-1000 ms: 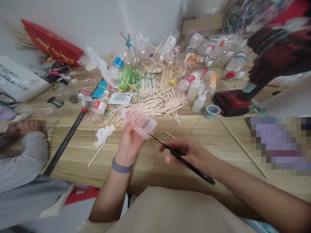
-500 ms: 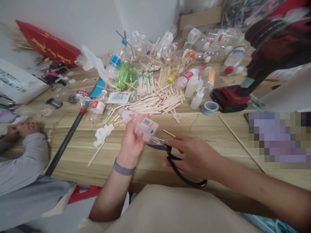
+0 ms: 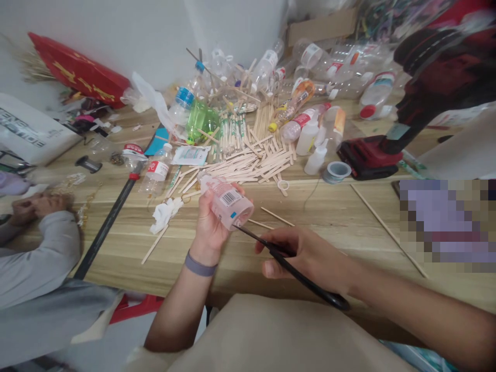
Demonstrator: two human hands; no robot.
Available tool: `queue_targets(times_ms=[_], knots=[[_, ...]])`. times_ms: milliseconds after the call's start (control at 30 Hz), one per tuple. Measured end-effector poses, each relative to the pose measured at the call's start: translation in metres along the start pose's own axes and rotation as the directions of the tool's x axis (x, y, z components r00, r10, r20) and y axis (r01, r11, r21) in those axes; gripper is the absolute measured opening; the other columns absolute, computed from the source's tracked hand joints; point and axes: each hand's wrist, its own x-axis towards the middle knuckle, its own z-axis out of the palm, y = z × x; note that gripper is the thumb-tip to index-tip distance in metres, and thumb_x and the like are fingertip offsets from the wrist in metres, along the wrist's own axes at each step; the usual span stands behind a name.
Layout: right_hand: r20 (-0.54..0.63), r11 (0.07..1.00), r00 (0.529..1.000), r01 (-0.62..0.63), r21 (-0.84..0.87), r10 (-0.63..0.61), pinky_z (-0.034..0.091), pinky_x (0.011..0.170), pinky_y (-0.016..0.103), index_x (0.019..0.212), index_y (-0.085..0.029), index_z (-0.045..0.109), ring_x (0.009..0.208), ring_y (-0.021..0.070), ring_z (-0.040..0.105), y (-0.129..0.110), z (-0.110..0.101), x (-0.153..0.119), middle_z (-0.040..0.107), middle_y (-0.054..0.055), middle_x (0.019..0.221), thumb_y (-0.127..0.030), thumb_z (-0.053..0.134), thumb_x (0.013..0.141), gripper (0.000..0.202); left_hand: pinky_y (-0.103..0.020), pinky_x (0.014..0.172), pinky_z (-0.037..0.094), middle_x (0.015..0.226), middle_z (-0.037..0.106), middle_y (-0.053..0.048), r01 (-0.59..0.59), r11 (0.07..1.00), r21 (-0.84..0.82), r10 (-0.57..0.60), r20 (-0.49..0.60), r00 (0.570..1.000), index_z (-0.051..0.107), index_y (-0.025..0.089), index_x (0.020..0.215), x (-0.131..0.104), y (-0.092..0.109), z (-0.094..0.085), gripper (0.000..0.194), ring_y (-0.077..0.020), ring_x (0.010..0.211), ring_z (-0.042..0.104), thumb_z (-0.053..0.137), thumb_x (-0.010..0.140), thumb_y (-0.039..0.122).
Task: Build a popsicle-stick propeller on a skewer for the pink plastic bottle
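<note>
My left hand grips a small clear plastic bottle with a pink label and a barcode, held on its side above the wooden table. My right hand holds black scissors by the handles. The blades look closed and their tip touches the bottle's lower rim. A grey band sits on my left wrist.
A heap of wooden sticks and several plastic bottles fill the table's back. A red and black drill stands at right, a tape roll beside it. A black rod lies at left. Another person's grey sleeve rests at far left.
The scissors went flat with my fingers in the handles half a second ago, then turned edge-on again, tip at the bottle's rim. The bottle was rotated, so its barcode now faces me.
</note>
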Motion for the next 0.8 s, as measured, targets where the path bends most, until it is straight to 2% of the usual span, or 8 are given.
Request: queue_targets(times_ms=[233,300,367,433,533,633,700,800], knots=[[0.233,0.819,0.972,-0.162,0.55,0.036,0.009,0.041,0.021,0.094,-0.019,0.058,0.048,0.0048,0.018,0.001,0.011,-0.004,0.033,-0.008,0.062,-0.069,0.065,0.07,0.056,-0.026,0.071,0.054,0.084,0.063,-0.002,0.01,0.996,-0.091,-0.005,0.059,0.998,0.061,0.022,0.095,0.001,-0.002,0.009,0.033,-0.0153,0.076,0.064,0.063,0.078,0.05],[0.22,0.812,0.975,-0.147,0.565,0.023,0.01,0.04,0.02,0.093,-0.02,0.056,0.047,0.0051,0.017,0.002,0.014,-0.004,0.032,-0.008,0.062,-0.072,0.06,0.072,0.056,-0.027,0.072,0.053,0.083,0.063,-0.002,-0.01,0.998,-0.061,0.015,0.082,0.997,0.061,0.022,0.094,0.003,-0.001,0.01,0.036,-0.0164,0.078,0.064,0.063,0.077,0.053],[0.086,0.935,0.996,-0.047,0.351,0.017,0.017,0.042,0.02,0.091,-0.02,0.058,0.048,0.006,0.022,0.002,0.013,-0.004,0.033,-0.008,0.06,-0.068,0.058,0.076,0.05,-0.028,0.075,0.054,0.083,0.065,-0.002,-0.039,0.999,-0.033,0.042,0.097,0.994,0.062,0.021,0.092,0.003,0.0,0.01,0.033,-0.0167,0.078,0.065,0.065,0.077,0.051],[-0.102,0.994,0.992,0.066,-0.092,-0.075,0.024,0.047,0.021,0.092,-0.019,0.062,0.051,0.0076,0.031,0.001,0.009,-0.003,0.039,-0.006,0.061,-0.056,0.063,0.078,0.04,-0.03,0.078,0.055,0.085,0.067,-0.002,-0.081,0.997,-0.007,0.081,0.094,0.992,0.063,0.02,0.091,0.003,0.002,0.01,0.029,-0.0167,0.078,0.066,0.066,0.079,0.046],[-0.23,0.705,0.919,0.069,-0.705,-0.32,0.028,0.053,0.025,0.104,-0.019,0.068,0.059,0.0122,0.044,-0.001,-0.002,-0.004,0.055,0.003,0.076,-0.04,0.062,0.079,0.033,-0.032,0.076,0.056,0.086,0.069,-0.003,-0.068,0.996,0.056,0.067,0.028,0.997,0.064,0.018,0.09,0.002,0.003,0.01,0.025,-0.0181,0.079,0.067,0.061,0.083,0.042],[-0.222,0.464,0.886,-0.009,-0.886,-0.406,0.025,0.052,0.027,0.108,-0.019,0.069,0.06,0.0148,0.047,-0.004,-0.008,-0.005,0.06,0.009,0.085,-0.038,0.06,0.079,0.036,-0.031,0.073,0.056,0.082,0.069,-0.003,-0.052,0.996,0.075,0.06,-0.105,0.993,0.064,0.018,0.086,0.003,-0.001,0.012,0.023,-0.0172,0.076,0.067,0.057,0.086,0.04],[-0.194,0.567,0.925,0.028,-0.823,-0.326,0.026,0.051,0.026,0.102,-0.018,0.069,0.057,0.0127,0.044,-0.007,-0.008,-0.005,0.056,0.004,0.075,-0.042,0.063,0.078,0.034,-0.031,0.075,0.055,0.081,0.069,-0.001,-0.095,0.993,0.076,0.105,-0.14,0.985,0.063,0.02,0.084,0.003,-0.003,0.013,0.022,-0.0166,0.075,0.066,0.059,0.085,0.041],[-0.122,0.889,0.982,0.071,-0.453,-0.141,0.027,0.049,0.022,0.089,-0.019,0.065,0.054,0.0091,0.035,-0.009,-0.003,-0.002,0.04,-0.006,0.061,-0.047,0.067,0.077,0.03,-0.031,0.077,0.054,0.08,0.069,-0.001,-0.144,0.986,0.083,0.151,-0.092,0.984,0.064,0.021,0.085,0.004,-0.004,0.013,0.023,-0.0171,0.075,0.066,0.063,0.081,0.044]])
